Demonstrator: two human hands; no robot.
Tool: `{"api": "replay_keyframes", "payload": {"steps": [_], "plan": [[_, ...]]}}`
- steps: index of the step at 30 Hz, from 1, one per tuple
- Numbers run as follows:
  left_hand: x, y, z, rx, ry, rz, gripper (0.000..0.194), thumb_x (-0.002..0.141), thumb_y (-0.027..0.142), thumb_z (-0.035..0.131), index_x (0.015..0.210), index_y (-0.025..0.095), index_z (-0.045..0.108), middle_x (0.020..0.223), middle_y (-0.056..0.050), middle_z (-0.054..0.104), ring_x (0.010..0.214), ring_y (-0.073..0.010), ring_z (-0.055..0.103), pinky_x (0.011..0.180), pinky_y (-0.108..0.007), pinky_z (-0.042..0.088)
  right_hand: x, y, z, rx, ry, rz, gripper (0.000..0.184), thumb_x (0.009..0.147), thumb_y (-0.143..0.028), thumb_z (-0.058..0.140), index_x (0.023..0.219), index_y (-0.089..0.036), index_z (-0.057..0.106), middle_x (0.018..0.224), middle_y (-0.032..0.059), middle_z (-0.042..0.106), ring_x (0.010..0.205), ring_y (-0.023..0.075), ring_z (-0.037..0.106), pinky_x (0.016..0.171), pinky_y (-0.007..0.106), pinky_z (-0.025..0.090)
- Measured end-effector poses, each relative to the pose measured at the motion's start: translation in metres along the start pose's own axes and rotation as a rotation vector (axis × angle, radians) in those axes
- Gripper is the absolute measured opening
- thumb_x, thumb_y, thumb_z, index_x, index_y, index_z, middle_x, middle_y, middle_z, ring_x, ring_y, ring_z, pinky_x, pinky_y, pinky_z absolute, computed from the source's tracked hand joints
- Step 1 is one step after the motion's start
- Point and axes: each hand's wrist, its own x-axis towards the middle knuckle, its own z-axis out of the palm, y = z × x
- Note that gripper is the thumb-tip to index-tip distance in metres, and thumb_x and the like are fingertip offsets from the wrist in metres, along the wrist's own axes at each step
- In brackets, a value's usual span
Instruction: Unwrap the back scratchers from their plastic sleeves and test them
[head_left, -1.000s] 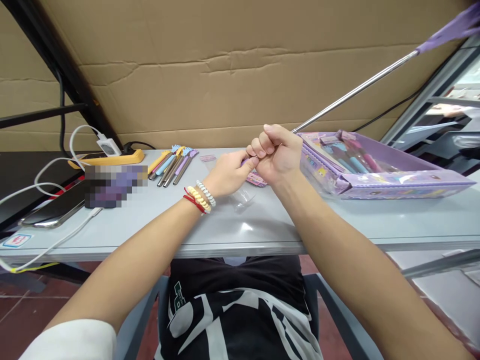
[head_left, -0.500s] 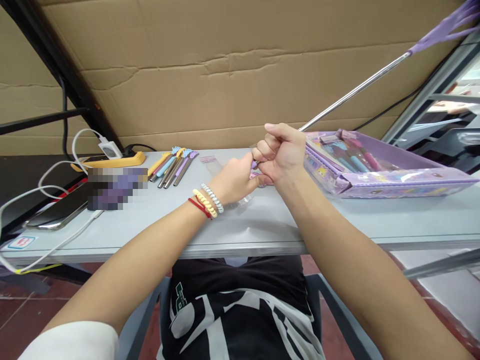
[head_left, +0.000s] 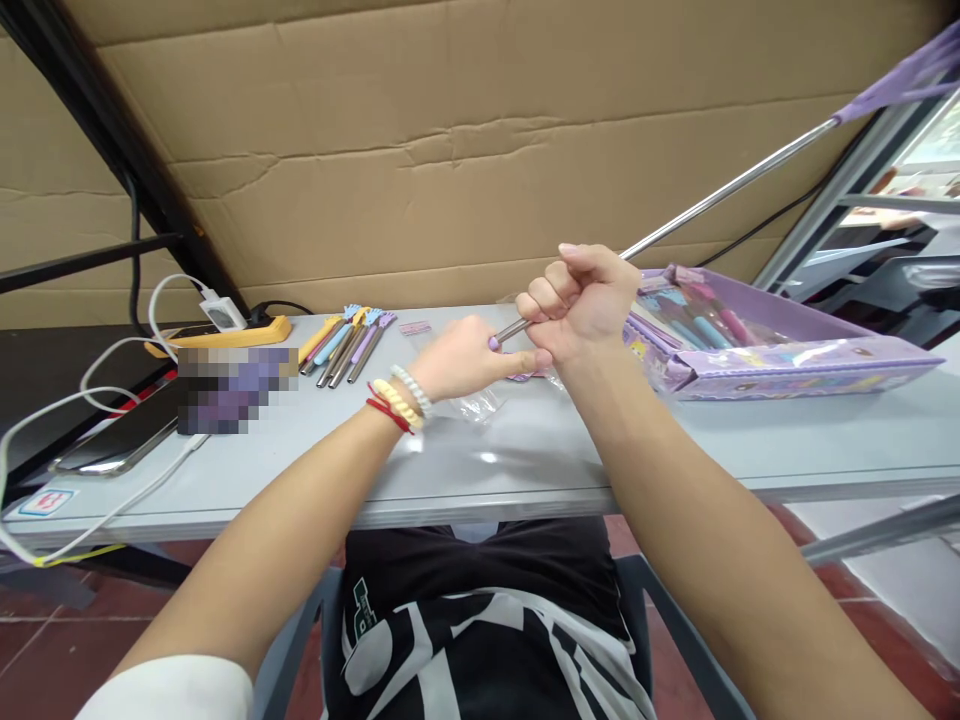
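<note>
A long telescopic back scratcher (head_left: 727,190) slants up to the right, with a thin metal shaft and a purple claw-shaped head (head_left: 900,85), blurred at the frame's edge. My right hand (head_left: 589,305) is closed round the lower shaft, palm side towards me. At the rod's lower end, a small purple cap (head_left: 493,343) sits in the crook between thumb and forefinger of my left hand (head_left: 465,355). The left thumb reaches across to my right hand; its other fingers are partly hidden. A clear plastic bag (head_left: 476,408) lies on the table under my hands.
Several collapsed back scratchers (head_left: 349,345) lie together to the left. An open purple box (head_left: 787,370) holding more packed ones stands at right. A phone (head_left: 120,430), white cables and a yellow power strip (head_left: 270,332) are at far left. Cardboard (head_left: 450,200) stands behind the table.
My hands have moved slightly apart, the right one rightwards. More of the shaft and its purple cap now show between them. The scratcher's head has shifted a little right and down.
</note>
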Motion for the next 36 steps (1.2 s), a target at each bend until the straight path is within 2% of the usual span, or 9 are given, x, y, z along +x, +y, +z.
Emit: {"api": "replay_keyframes", "payload": {"steps": [3,4,6,9,12,15,19,25,36], "plan": [[-0.005,-0.021,-0.019,-0.140,-0.438,-0.088,0.062,0.073,0.071,0.060,0.048,0.023,0.028,0.043,0.005,0.025,0.038,-0.0083,0.022,0.041,-0.028,0.013,0.004,-0.019,-0.014,0.021,0.002,-0.075,0.057,0.071,-0.026,0.063,0.055,-0.018,0.008,0.043,-0.0072,0.011,0.037,0.0058,0.013,0.040,0.026,0.017],[-0.006,-0.030,-0.025,-0.198,-0.500,-0.117,0.056,0.074,0.063,0.064,0.049,0.022,0.034,0.044,0.005,0.027,0.038,-0.0080,0.023,0.041,-0.027,0.014,0.007,-0.024,-0.021,0.006,0.031,-0.106,0.058,0.073,-0.029,0.062,0.055,-0.019,0.009,0.043,-0.0071,0.011,0.037,0.0063,0.013,0.040,0.026,0.018],[-0.005,-0.046,-0.035,-0.443,-0.399,-0.241,0.033,0.080,0.045,0.060,0.060,0.020,0.052,0.050,0.004,0.035,0.039,-0.0083,0.026,0.039,-0.026,0.018,0.015,-0.030,-0.034,0.011,0.103,-0.168,0.058,0.076,-0.035,0.060,0.053,-0.019,0.008,0.042,-0.0071,0.008,0.036,0.0064,0.009,0.039,0.026,0.015],[0.002,-0.061,-0.046,-0.827,-0.038,-0.305,0.016,0.079,0.025,0.051,0.074,0.015,0.062,0.061,-0.002,0.049,0.048,-0.0109,0.044,0.044,-0.025,0.037,0.023,-0.025,-0.043,-0.041,0.107,-0.084,0.060,0.076,-0.043,0.061,0.052,-0.019,0.011,0.040,-0.0072,0.011,0.035,0.0065,0.011,0.039,0.027,0.014],[0.006,-0.071,-0.058,-0.905,0.218,-0.293,0.006,0.071,0.007,0.057,0.073,0.011,0.061,0.068,-0.005,0.055,0.056,-0.0101,0.051,0.053,-0.024,0.043,0.024,-0.012,-0.040,-0.055,0.079,0.052,0.059,0.074,-0.044,0.063,0.050,-0.020,0.015,0.039,-0.0069,0.017,0.034,0.0067,0.016,0.039,0.027,0.014],[0.004,-0.091,-0.072,-0.804,0.411,-0.379,0.009,0.076,0.006,0.057,0.069,0.012,0.059,0.062,-0.001,0.051,0.055,-0.0085,0.049,0.056,-0.023,0.044,0.022,-0.003,-0.033,-0.061,0.070,0.150,0.055,0.073,-0.040,0.064,0.050,-0.021,0.018,0.039,-0.0075,0.019,0.034,0.0065,0.018,0.039,0.026,0.015],[-0.005,-0.129,-0.086,-0.235,0.711,-0.596,0.025,0.078,0.029,0.066,0.098,0.015,0.071,0.067,-0.003,0.061,0.065,-0.0173,0.059,0.061,-0.031,0.050,0.019,0.001,-0.028,-0.117,0.024,0.184,0.060,0.071,-0.044,0.070,0.052,-0.021,0.018,0.039,-0.0085,0.020,0.033,0.0059,0.019,0.037,0.026,0.017],[-0.006,-0.164,-0.087,0.236,0.629,-0.695,0.029,0.075,0.035,0.070,0.095,0.015,0.075,0.100,-0.013,0.072,0.116,-0.0328,0.054,0.100,-0.042,0.043,0.016,0.002,-0.023,-0.149,-0.006,0.234,0.058,0.072,-0.043,0.071,0.053,-0.022,0.020,0.040,-0.0087,0.021,0.033,0.0059,0.020,0.036,0.026,0.018],[0.007,-0.171,-0.080,0.453,0.510,-0.703,0.040,0.084,0.037,0.056,0.112,0.014,0.073,0.115,-0.017,0.070,0.115,-0.0345,0.058,0.095,-0.040,0.043,0.012,0.009,-0.020,-0.182,-0.029,0.237,0.053,0.071,-0.032,0.071,0.056,-0.022,0.021,0.040,-0.0097,0.022,0.034,0.0052,0.020,0.037,0.025,0.020]]}}
